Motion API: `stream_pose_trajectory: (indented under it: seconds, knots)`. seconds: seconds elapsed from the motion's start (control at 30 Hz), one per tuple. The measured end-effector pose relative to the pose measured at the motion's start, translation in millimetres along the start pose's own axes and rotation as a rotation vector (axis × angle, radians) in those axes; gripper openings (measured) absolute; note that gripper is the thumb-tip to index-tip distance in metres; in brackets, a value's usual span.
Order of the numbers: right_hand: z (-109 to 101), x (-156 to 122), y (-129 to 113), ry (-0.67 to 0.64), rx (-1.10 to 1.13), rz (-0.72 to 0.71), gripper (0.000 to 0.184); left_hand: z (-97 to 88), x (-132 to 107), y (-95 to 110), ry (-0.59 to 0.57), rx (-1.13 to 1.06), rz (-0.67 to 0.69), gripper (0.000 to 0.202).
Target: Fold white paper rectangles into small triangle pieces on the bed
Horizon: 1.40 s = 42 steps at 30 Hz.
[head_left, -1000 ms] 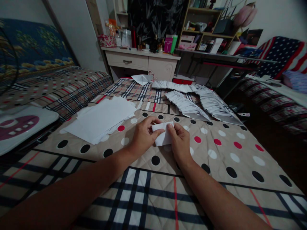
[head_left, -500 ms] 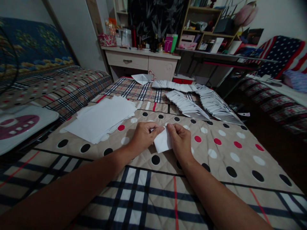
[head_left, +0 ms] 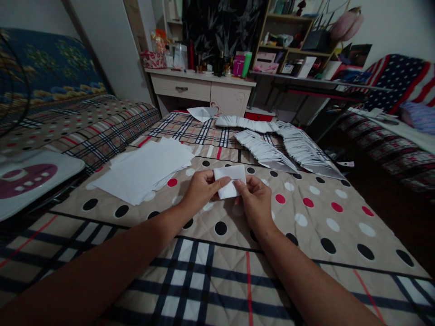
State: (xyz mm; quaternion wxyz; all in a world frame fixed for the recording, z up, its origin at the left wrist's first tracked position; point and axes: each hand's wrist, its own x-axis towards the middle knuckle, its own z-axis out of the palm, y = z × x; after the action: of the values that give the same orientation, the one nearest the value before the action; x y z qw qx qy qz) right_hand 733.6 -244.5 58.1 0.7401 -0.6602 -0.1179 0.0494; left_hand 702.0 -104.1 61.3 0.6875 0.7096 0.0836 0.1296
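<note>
I saw the left hand (head_left: 203, 187) and right hand (head_left: 257, 197) pinching one white paper (head_left: 229, 172) between them, apparently folded over.

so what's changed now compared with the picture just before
The small white paper has shifted away from the person and turned a little straighter; the thumbs now lie across its middle instead of at its far edge. Nothing was let go: the left hand and right hand both hold it as before. The loose sheets and rows of folded papers stayed put.
</note>
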Motion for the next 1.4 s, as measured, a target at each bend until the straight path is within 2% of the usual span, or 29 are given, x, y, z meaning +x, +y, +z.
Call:
stream_pose_trajectory:
  seconds: [0.1, 0.23, 0.3, 0.43, 0.53, 0.67, 0.87, 1.0, 1.1, 1.17, 1.27, 1.4]
  knots:
    - [-3, 3, 1, 0.031, 0.025, -0.014, 0.023, 2.9, -2, 0, -0.175, -0.060, -0.112, 0.029]
    - [-4, 4, 3, 0.047, 0.030, 0.010, 0.026, 1.9, -1, 0, -0.240, -0.042, -0.166, 0.025]
    - [-3, 4, 3, 0.019, 0.056, 0.024, 0.026, -0.2, 0, 1, -0.231, -0.010, -0.188, 0.023]
    - [-2, 2, 2, -0.074, 0.133, 0.068, 0.029, -5.3, 2, 6, -0.132, 0.036, -0.178, 0.019]
    - [-2, 2, 1, -0.067, 0.124, 0.111, 0.030, -6.4, 1, 9, -0.097, 0.078, -0.161, 0.018]
    - [-6, 4, -4, -0.044, 0.045, 0.113, 0.026, -3.0, -1, 7, -0.113, 0.123, -0.148, 0.018]
    - [-9, 5, -6, -0.015, -0.110, 0.034, 0.024, -2.8, -1, -1, -0.138, 0.125, 0.007, 0.027]
    - [-8, 4, 1, -0.067, -0.182, 0.033, 0.023, -8.7, 4, -2, -0.030, 0.169, 0.073, 0.030]
    - [-5, 3, 6, -0.105, -0.195, 0.017, 0.029, -12.5, 5, -1, 0.034, 0.317, 0.165, 0.028]
    - [-4, 3, 8, -0.109, -0.177, -0.009, 0.029, -13.3, 4, 0, 0.015, 0.398, 0.207, 0.028]
    - [-3, 3, 7, -0.124, -0.144, -0.046, 0.029, -12.1, 1, 0, -0.079, 0.413, 0.240, 0.029]
    - [-7, 2, 5, -0.120, -0.097, 0.005, 0.034, -9.3, -1, 1, -0.140, 0.443, 0.276, 0.038]
